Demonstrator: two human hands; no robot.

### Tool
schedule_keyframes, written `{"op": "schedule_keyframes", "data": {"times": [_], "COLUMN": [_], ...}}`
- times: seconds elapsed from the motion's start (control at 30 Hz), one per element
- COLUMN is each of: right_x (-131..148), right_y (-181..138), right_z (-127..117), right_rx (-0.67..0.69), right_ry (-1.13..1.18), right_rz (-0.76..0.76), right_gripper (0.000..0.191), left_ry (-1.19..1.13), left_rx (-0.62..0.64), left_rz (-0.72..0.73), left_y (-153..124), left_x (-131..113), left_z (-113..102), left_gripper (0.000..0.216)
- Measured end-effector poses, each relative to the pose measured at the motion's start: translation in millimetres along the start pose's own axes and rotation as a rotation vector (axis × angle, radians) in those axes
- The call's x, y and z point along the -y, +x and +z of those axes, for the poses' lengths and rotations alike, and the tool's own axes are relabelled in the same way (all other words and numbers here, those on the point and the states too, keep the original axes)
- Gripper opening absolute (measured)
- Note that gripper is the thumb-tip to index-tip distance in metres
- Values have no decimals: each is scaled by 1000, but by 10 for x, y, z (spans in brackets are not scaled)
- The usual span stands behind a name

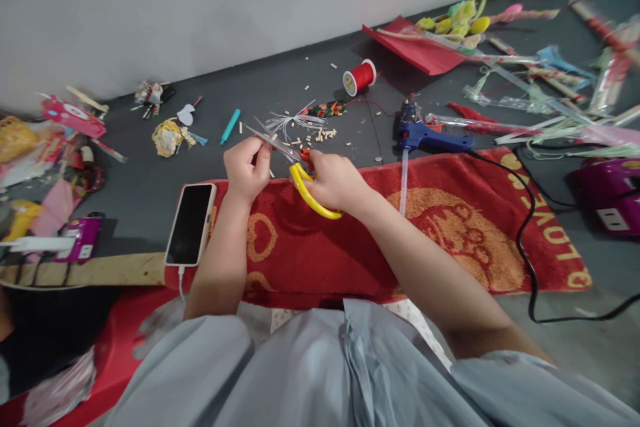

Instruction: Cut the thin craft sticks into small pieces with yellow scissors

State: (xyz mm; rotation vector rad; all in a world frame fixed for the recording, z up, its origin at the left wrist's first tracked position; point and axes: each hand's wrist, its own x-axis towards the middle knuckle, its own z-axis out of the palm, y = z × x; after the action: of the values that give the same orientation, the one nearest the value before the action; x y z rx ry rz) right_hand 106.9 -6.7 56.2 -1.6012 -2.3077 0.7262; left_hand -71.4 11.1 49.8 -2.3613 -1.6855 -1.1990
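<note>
My right hand (336, 180) grips a pair of scissors (309, 196) with yellow handles. Their blades are spread apart and point up and left, toward my left hand (245, 170). That hand is closed in a pinch by the blades; what lies between its fingers is too small to make out. A small orange-red thing (303, 155) shows at my right fingertips. Just beyond the hands lie short pale wooden pieces (327, 135), a tied bunch of thin white strands (293, 119) and a patterned bundle (326, 109).
A red thread spool (360, 77) and a blue glue gun (435, 137) lie to the right. Under my forearms spreads a red towel (320, 253), with a phone (190, 223) at its left end. A teal marker (231, 127) lies left. Craft scraps crowd both sides; a black cable (533, 267) curves right.
</note>
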Motion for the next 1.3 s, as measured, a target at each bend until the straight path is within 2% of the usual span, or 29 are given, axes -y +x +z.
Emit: {"op": "schedule_keyframes", "data": {"times": [0.17,0.33,0.57,0.8,1.03,1.17,1.3], "right_x": [-30,-14,-43,-57,-57,-36,-30], "right_y": [12,37,70,73,70,49,27], "right_z": [-14,1,-48,-67,-61,-65,-59], "right_rx": [3,94,64,40,31,37,-1], "right_ry": [39,202,292,308,291,244,168], "right_rz": [-37,-64,61,127,141,120,114], "right_gripper": [39,39,40,43,45,48,53], "left_ry": [-10,-110,-115,-15,311,306,188], "left_rx": [-30,-10,-16,116,117,84,46], "left_rz": [38,95,-63,-228,-224,-263,-303], "left_y": [-6,-41,-38,-14,-53,-55,-36], "left_x": [4,-70,-81,111,248,225,183], "left_z": [1,22,77,211,233,216,210], "left_gripper": [51,46,46,30,26,29,29]}}
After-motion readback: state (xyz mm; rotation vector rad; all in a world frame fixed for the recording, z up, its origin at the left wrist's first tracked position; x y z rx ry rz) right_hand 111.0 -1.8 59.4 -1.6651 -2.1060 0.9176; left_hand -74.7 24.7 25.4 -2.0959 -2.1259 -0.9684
